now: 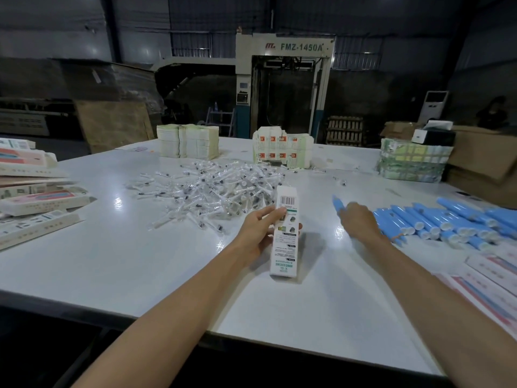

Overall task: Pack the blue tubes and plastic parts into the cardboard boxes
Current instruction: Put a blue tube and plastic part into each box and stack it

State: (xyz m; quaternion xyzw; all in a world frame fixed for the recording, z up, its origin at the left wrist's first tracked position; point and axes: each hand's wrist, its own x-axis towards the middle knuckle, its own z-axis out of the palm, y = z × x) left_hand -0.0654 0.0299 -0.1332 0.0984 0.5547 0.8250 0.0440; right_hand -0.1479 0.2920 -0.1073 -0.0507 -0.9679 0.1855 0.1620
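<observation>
- Risk, centre-left: the pile of bagged plastic parts (212, 189) lay just behind the carton. We judged that a careless reach could drag out several slippery bags at once or scatter them.
- Risk, centre: the white carton (285, 233) stood on its lower end on the table (126, 261), steadied by one hand only. We judged that a push from an entering tube could tip it or buckle its thin wall.
- Risk, right: the blue tube (337, 203) in the right hand was blurred, so we could not check its line to the carton mouth. A skewed entry might catch on a flap. The loose heap of blue tubes (447, 222) beside the wrist could roll if knocked.
- Left hand (258, 229): fingers wrapped round the carton's middle, one digit on its printed face, others showing past its far edge.
- Right hand (358, 219): fingers closed round the tube's lower part, with the tube's tip pointing up and away. The hand was apart from the carton, just beside the heap.
</observation>
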